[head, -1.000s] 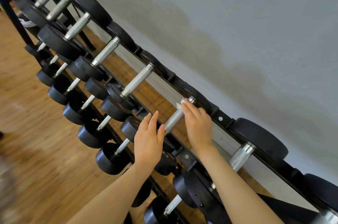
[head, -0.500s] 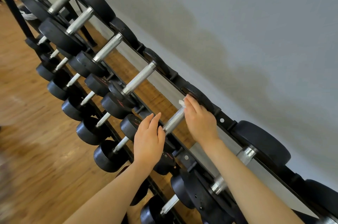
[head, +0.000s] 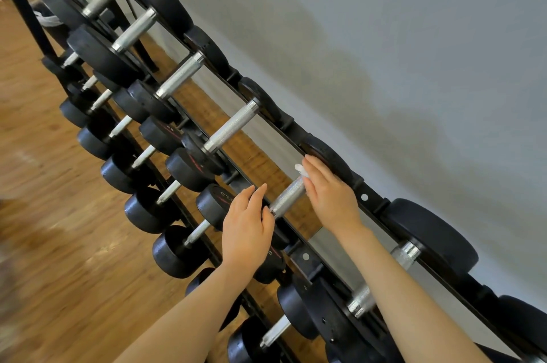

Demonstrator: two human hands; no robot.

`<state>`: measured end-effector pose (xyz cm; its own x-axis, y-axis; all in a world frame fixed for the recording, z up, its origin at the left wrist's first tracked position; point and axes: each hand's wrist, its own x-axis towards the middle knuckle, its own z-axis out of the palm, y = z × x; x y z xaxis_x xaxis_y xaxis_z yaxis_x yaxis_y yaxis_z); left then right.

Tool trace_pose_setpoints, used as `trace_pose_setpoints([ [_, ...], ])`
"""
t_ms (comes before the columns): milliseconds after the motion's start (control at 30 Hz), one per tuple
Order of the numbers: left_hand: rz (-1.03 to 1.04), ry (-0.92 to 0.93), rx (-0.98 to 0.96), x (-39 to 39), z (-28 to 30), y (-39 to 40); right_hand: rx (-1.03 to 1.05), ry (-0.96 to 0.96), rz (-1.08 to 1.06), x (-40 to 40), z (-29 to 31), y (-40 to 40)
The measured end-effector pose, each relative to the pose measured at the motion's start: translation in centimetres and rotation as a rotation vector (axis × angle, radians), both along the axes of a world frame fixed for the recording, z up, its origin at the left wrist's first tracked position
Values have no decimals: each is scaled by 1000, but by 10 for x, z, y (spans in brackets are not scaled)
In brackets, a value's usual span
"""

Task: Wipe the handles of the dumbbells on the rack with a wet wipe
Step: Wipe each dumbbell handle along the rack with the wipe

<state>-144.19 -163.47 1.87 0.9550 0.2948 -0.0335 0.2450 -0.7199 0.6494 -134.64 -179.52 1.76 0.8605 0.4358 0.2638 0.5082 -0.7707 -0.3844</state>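
Dumbbell handle (head: 287, 196) on the rack's (head: 367, 199) top tier: the right hand (head: 330, 195) has slid the wet wipe (head: 301, 170) to its far end, fingers pressing it there; the left hand (head: 247, 225), fingers relaxed, steadies the near end. This handle seems nearly done.

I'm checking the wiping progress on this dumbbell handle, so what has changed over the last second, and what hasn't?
Little has changed. The right hand with the white wet wipe stays at the far end of the knurled silver dumbbell handle, edging slightly further along it. The left hand has lowered its fingers onto the near end by the black weight. No dumbbell on the black rack has moved.
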Motion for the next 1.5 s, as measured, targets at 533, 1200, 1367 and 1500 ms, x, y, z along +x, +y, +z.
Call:
trace_pose_setpoints([
  [533,4,-9,-12,-1,2,0,73,-4,-63,-18,-9,7],
  [1200,-61,41,69,-26,-5,2,-6,14,13,-10,4,7],
  [1367,-60,36,78,-27,-6,3,-94,10,218,-28,-8,21],
  [1500,-69,34,90,-28,-7,4,-53,62,102,-15,1,16],
])
